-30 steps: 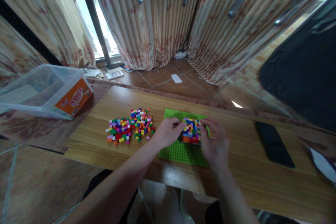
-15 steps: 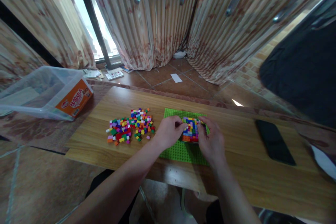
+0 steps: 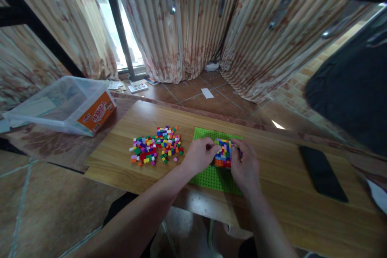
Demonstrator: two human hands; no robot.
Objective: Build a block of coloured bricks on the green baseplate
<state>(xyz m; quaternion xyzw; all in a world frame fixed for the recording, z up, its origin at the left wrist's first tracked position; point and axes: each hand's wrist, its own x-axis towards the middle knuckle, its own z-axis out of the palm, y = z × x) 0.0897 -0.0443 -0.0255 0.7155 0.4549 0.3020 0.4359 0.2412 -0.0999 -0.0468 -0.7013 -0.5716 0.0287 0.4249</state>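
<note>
A small block built of multicoloured toy bricks point(image 3: 223, 157) sits over the green studded baseplate point(image 3: 215, 180), mostly red and orange along its near side. Its left edge is held by my left hand point(image 3: 200, 155), the fingers curled and the thumb reaching onto the top. From the right, my right hand point(image 3: 246, 166) closes round the other side with thumb and fingers. Whether either hand also pinches a single loose brick is too small to make out. Left of the baseplate lies a spread pile of loose coloured bricks point(image 3: 169, 141).
On the wooden table point(image 3: 281, 193), a dark phone point(image 3: 323, 173) lies at the right. A clear plastic bin point(image 3: 66, 123) with an orange label stands beyond the table's left end. Curtains point(image 3: 193, 36) hang behind, and a white paper point(image 3: 207, 93) lies on the floor.
The whole view has shifted slightly, so everything appears a little farther right and lower. Both hands stay at the brick block, with only small finger movement.
</note>
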